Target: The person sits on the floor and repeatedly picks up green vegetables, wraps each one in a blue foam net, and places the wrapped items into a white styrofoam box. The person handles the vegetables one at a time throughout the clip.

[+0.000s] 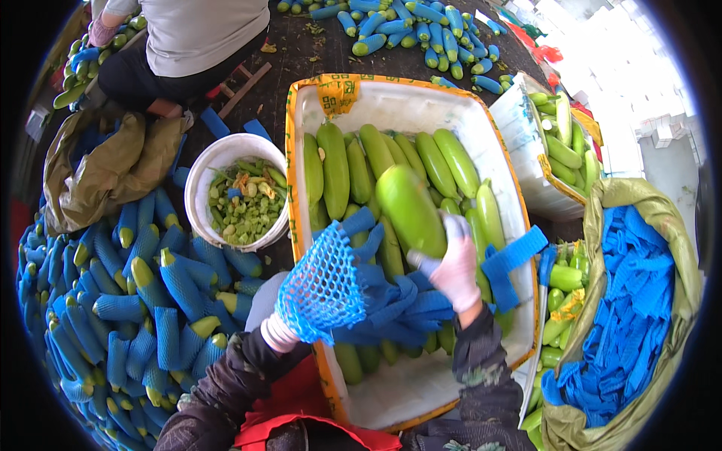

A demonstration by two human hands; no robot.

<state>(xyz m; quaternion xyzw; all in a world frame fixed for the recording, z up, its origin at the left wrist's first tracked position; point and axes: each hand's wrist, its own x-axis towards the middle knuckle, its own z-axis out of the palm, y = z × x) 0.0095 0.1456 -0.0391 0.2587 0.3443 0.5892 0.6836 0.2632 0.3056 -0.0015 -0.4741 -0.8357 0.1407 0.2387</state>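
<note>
My right hand (456,268), in a pale glove, grips the lower end of a green squash (410,211), which is slightly blurred and tilted above an open foam box (389,403). My left hand (280,331), also gloved, is inside a blue foam net sleeve (321,282) and stretches it wide; the fingers are mostly hidden by the mesh. The sleeve's open end faces the squash, and the two are apart. Below my hands, a heap of flat blue net sleeves (389,310) lies across bare green squashes (334,169) in the box.
Netted squashes (141,315) are piled at left, beside a white bucket (194,186) of trimmings. An olive sack (674,225) of blue sleeves (632,304) stands at right, near another squash-filled foam box (516,121). Ahead sits another person (203,34); more netted squashes (434,34) lie beyond.
</note>
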